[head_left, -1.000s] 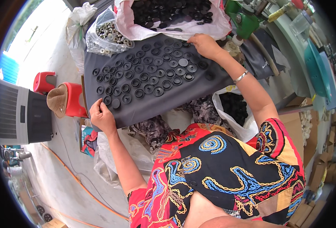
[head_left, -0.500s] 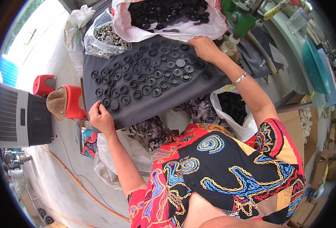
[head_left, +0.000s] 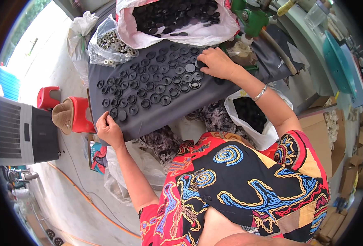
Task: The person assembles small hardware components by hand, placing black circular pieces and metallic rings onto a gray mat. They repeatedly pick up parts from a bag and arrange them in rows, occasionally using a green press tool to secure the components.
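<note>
A dark grey cloth (head_left: 148,117) covers the surface before me, with many round black plastic caps (head_left: 165,99) laid out on it in loose rows, hollow side up. A few lie flat face up, such as a smooth disc (head_left: 122,115) at the near left. My left hand (head_left: 110,130) rests at the cloth's left edge, its fingers closed beside a cap (head_left: 113,112); what they hold, if anything, is hidden. My right hand (head_left: 219,63) is over the right end of the rows, thumb and fingers closed on a black cap (head_left: 199,64).
Behind the rows stand a white sack (head_left: 124,24) of black caps and a clear bag (head_left: 107,53) of small metal parts. A green machine (head_left: 253,18) is at the far right. Below the cloth hangs a white bag (head_left: 267,141) of black pieces. Red stools (head_left: 81,115) stand left.
My right hand has come from the cloth's far edge down toward the right end of the rows, onto a cap. My left hand has stayed almost where it was. The view has shifted slightly.
</note>
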`<act>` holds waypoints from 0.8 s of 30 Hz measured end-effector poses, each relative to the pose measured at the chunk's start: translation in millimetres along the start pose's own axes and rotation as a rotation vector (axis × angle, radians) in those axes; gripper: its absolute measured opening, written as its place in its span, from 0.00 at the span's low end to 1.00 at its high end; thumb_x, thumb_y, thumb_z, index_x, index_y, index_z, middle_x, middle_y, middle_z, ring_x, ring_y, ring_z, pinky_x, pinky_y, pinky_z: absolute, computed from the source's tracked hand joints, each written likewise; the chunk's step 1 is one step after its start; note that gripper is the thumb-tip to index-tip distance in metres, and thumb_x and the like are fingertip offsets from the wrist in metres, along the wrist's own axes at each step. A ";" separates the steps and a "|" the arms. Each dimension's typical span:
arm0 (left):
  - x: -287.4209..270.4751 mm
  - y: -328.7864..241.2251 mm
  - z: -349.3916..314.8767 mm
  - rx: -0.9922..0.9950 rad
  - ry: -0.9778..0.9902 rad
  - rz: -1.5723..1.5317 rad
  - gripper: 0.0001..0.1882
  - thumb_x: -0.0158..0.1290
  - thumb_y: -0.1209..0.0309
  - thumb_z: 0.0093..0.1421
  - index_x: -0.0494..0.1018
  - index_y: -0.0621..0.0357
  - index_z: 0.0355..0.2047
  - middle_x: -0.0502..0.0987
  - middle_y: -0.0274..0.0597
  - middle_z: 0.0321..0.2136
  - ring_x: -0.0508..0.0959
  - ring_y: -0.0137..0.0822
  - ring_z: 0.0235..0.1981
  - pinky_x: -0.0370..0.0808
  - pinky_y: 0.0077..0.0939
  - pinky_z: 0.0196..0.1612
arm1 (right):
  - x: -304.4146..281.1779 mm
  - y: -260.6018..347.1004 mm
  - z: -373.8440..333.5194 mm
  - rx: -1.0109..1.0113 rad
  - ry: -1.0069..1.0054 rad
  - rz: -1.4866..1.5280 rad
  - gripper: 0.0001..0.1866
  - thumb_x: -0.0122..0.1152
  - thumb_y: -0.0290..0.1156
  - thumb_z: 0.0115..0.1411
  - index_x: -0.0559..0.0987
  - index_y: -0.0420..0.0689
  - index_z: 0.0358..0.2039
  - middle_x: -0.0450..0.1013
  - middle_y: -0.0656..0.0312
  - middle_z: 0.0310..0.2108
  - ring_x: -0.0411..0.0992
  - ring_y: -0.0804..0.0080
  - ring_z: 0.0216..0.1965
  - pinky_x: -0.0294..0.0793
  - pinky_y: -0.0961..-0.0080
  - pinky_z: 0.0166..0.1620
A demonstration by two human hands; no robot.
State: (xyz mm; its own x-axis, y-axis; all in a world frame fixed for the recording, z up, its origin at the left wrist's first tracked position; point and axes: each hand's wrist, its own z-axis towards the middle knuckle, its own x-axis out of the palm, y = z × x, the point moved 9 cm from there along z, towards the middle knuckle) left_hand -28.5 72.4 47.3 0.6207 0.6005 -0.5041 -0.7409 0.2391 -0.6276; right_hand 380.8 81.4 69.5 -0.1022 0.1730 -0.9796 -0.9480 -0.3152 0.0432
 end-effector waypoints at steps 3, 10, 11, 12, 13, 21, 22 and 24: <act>2.1 2.5 0.6 0.006 -0.001 -0.005 0.08 0.51 0.80 0.54 0.79 0.63 0.33 0.79 0.44 0.32 0.78 0.38 0.34 0.74 0.28 0.40 | 1.6 -2.6 3.0 0.023 -0.017 0.021 0.13 0.65 0.35 0.48 0.76 0.42 0.32 0.73 0.55 0.33 0.71 0.57 0.42 0.68 0.61 0.47; 3.1 2.6 0.6 0.005 0.000 -0.001 0.08 0.52 0.80 0.55 0.79 0.63 0.33 0.79 0.44 0.33 0.78 0.38 0.34 0.74 0.28 0.40 | 2.5 -2.2 -0.2 -0.025 -0.091 0.051 0.14 0.63 0.32 0.44 0.76 0.44 0.33 0.72 0.58 0.30 0.71 0.59 0.38 0.66 0.62 0.42; 2.7 2.8 0.6 0.008 -0.004 -0.002 0.08 0.52 0.80 0.55 0.79 0.63 0.33 0.79 0.44 0.33 0.78 0.38 0.34 0.74 0.28 0.40 | 1.5 -0.6 -2.6 -0.046 -0.120 0.046 0.14 0.62 0.32 0.43 0.76 0.45 0.33 0.72 0.59 0.29 0.71 0.60 0.37 0.65 0.62 0.41; 2.3 2.9 0.9 0.012 -0.009 -0.002 0.08 0.52 0.80 0.55 0.79 0.63 0.33 0.79 0.45 0.33 0.78 0.38 0.34 0.74 0.28 0.39 | -0.3 1.0 -4.2 -0.066 -0.149 0.041 0.14 0.62 0.32 0.43 0.77 0.46 0.34 0.71 0.60 0.28 0.71 0.60 0.36 0.65 0.63 0.40; 2.4 3.2 0.0 0.014 -0.010 -0.001 0.08 0.52 0.80 0.55 0.79 0.63 0.33 0.79 0.45 0.33 0.78 0.38 0.34 0.74 0.28 0.39 | -1.3 1.5 -5.8 -0.074 -0.168 0.043 0.15 0.62 0.32 0.43 0.77 0.47 0.34 0.71 0.61 0.27 0.70 0.61 0.36 0.65 0.63 0.40; 2.8 -4.4 1.9 0.094 -0.008 0.073 0.07 0.51 0.78 0.56 0.79 0.62 0.33 0.80 0.44 0.32 0.78 0.39 0.33 0.73 0.29 0.39 | -28.0 -5.6 -26.9 -0.068 -0.355 0.237 0.16 0.62 0.29 0.45 0.75 0.46 0.37 0.67 0.60 0.27 0.68 0.61 0.34 0.63 0.66 0.38; 2.1 0.4 0.7 0.052 -0.011 0.043 0.07 0.51 0.79 0.56 0.79 0.62 0.33 0.79 0.44 0.32 0.78 0.39 0.34 0.73 0.29 0.39 | -24.6 -9.2 -26.9 -0.030 -0.315 0.275 0.15 0.60 0.33 0.46 0.73 0.47 0.36 0.69 0.59 0.28 0.69 0.60 0.34 0.64 0.65 0.39; 2.7 1.7 2.2 0.008 -0.011 -0.005 0.07 0.51 0.79 0.56 0.79 0.62 0.33 0.79 0.44 0.32 0.78 0.38 0.34 0.73 0.29 0.40 | -22.0 -6.5 -29.3 -0.018 -0.352 0.303 0.15 0.62 0.31 0.45 0.72 0.46 0.35 0.70 0.59 0.28 0.69 0.60 0.35 0.64 0.66 0.40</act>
State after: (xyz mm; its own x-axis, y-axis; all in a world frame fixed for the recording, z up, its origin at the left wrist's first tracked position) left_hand -28.7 76.1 46.2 0.6214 0.6075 -0.4948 -0.7401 0.2479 -0.6251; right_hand 398.0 52.2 85.0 -0.4727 0.3758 -0.7971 -0.8546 -0.4162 0.3106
